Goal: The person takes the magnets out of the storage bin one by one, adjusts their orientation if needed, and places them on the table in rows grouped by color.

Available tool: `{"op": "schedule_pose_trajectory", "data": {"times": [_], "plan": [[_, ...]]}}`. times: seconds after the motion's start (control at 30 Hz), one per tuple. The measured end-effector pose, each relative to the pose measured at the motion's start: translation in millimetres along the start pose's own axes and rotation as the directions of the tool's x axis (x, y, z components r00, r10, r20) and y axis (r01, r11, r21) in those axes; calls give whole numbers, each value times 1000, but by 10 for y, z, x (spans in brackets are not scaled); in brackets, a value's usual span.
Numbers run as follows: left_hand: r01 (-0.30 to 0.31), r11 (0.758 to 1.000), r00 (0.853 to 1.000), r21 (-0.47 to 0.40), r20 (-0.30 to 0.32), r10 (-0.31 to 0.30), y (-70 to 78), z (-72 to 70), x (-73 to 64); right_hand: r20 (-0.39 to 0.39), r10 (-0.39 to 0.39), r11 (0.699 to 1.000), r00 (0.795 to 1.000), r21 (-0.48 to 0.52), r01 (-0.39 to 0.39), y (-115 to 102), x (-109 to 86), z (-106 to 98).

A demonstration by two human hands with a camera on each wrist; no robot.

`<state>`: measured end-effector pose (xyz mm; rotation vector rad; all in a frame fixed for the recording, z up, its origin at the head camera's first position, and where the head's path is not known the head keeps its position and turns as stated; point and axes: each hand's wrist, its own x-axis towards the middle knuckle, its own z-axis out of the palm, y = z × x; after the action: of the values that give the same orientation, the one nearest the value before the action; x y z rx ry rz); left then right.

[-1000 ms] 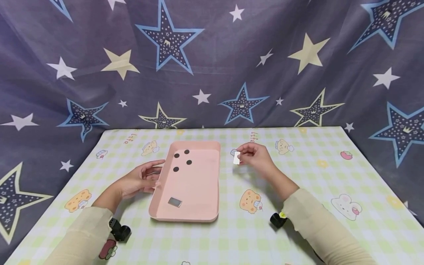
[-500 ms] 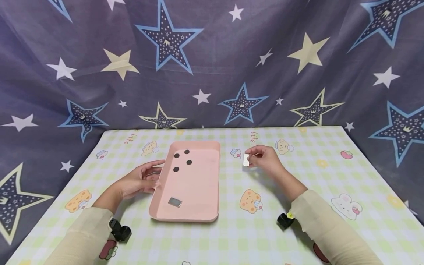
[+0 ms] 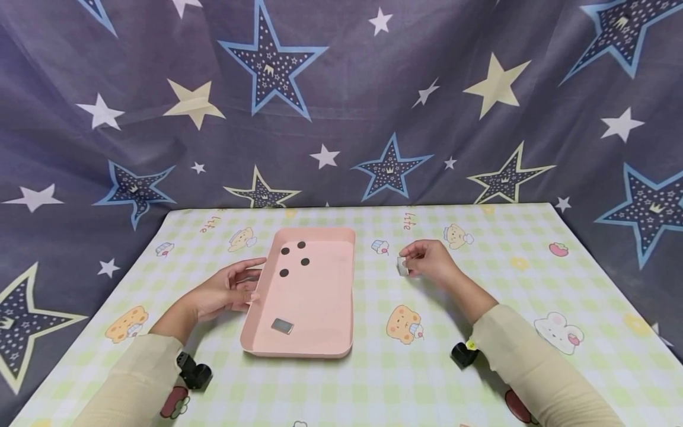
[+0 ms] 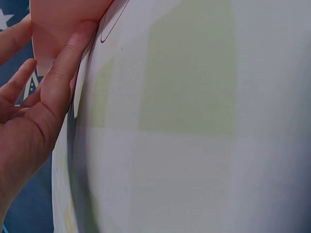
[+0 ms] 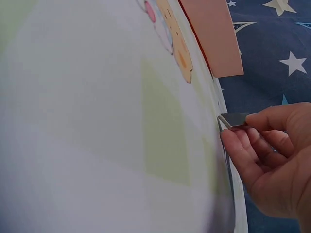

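Observation:
A shallow pink tray (image 3: 320, 302) lies left of the table's middle. My left hand (image 3: 226, 290) rests against its left side, fingers spread fairly straight along the outer wall; in the left wrist view the thumb (image 4: 63, 68) touches that wall. Inside the tray are several small black discs (image 3: 305, 261) toward the far left and a flat silver-grey rectangular piece (image 3: 282, 325) near the front. To the right of the tray, my right hand (image 3: 433, 261) pinches a similar thin metallic piece (image 5: 234, 119) between thumb and fingers, tilted close above the cloth.
A green-and-white checked tablecloth (image 3: 331, 391) with printed cartoon animals covers the table. Behind it hangs a dark curtain (image 3: 341, 112) with stars. Black wrist devices sit by both cuffs, the left one (image 3: 193, 372) and the right one (image 3: 464, 354).
My right hand has moved right and slightly toward me, away from the tray, with the metallic piece turning from bright to greyish. The left hand and tray stay in place.

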<state>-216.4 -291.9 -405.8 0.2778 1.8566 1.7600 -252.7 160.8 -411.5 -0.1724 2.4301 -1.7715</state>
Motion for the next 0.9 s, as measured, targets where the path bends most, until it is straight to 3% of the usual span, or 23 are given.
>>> {"op": "schedule_pose_trajectory", "data": {"times": [0.27,0.53,0.9], "plan": [[3,1000,1000,2,7,-3,-17,-24,13,-19,16,992,1000,-124,-19,11,27,-21],[14,1000,1000,-6,-5,-14,9,-14,8,-4,15,947,1000,-321,-15,-49,84,-15],[12,1000,1000,-7,-12,-12,4,-10,5,12,34,918,999,-395,-27,-76,104,-10]]}}
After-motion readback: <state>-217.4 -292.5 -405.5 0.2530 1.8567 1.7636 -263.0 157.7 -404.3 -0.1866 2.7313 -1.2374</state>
